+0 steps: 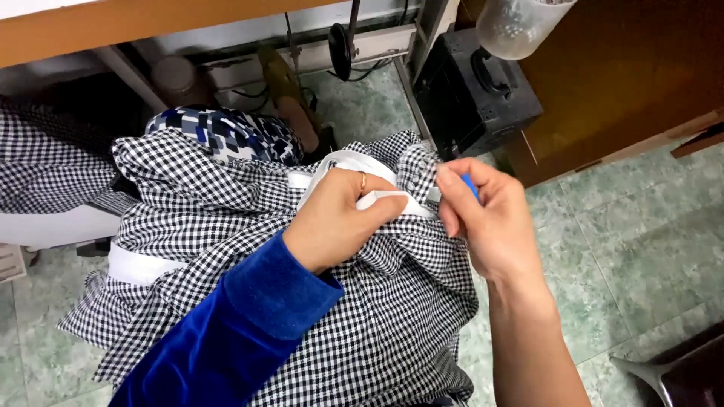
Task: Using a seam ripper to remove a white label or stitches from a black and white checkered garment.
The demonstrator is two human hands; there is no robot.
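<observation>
Where both hands point(411, 215) pinch, the checked garment's point(362, 316) white band point(377, 197) lies.

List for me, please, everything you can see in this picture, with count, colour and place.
checked garment: one, black and white, on the lap, centre
white band: one, white, on the garment under both hands
small blue tool: one, blue, in the right hand
patterned cloth: one, blue, white and black, behind the garment
black case: one, black, on the floor, upper right
plastic container: one, clear, top edge
floor: green tiles, right side
left hand: blue sleeve, ring, pressing the band
right hand: bare, grip on the tool
</observation>
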